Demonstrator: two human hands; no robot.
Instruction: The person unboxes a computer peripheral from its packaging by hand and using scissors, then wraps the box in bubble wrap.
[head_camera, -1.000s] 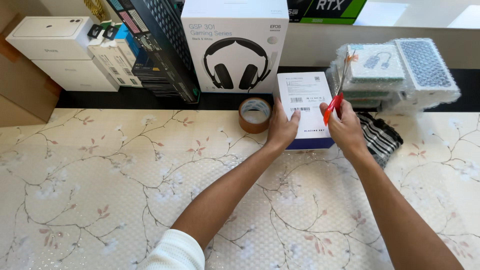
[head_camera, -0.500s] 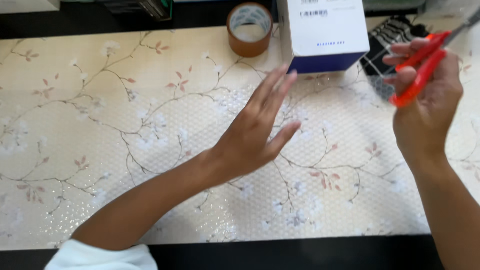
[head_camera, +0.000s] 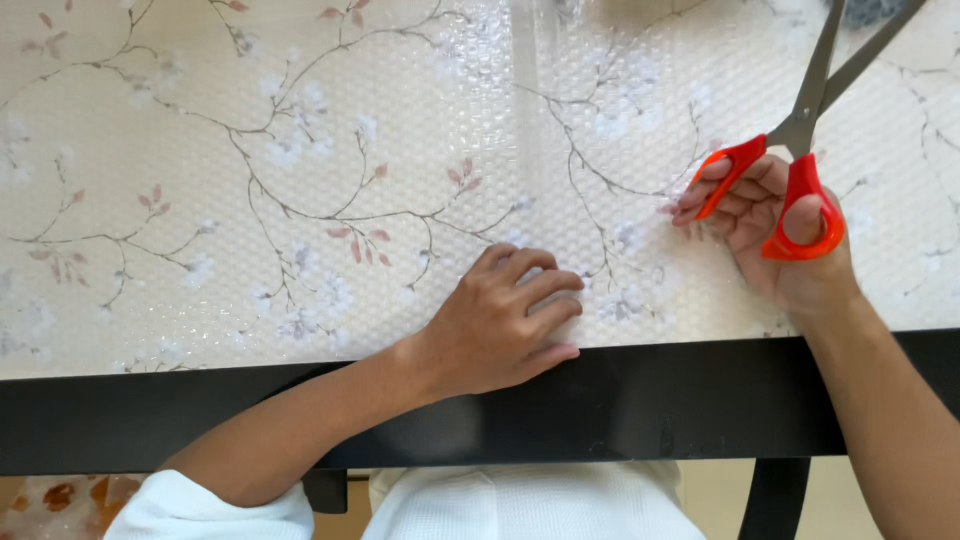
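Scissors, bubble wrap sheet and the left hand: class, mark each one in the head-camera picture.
Scissors (head_camera: 800, 190), head view, on the red handle loop.
Bubble wrap sheet (head_camera: 520, 130), head view, on its clear upright edge strip.
Left hand (head_camera: 495, 330), head view, on the back of the hand.

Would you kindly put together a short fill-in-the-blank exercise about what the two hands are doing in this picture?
1. The right hand holds a pair of scissors whose handles are ____ in colour.
2. The left hand rests on a sheet of bubble wrap near the ____ edge of the table.
3. The cloth under the wrap is printed with branches and ____.
4. The scissor blades point ____ from the person.

Missing words: red; front; flowers; away
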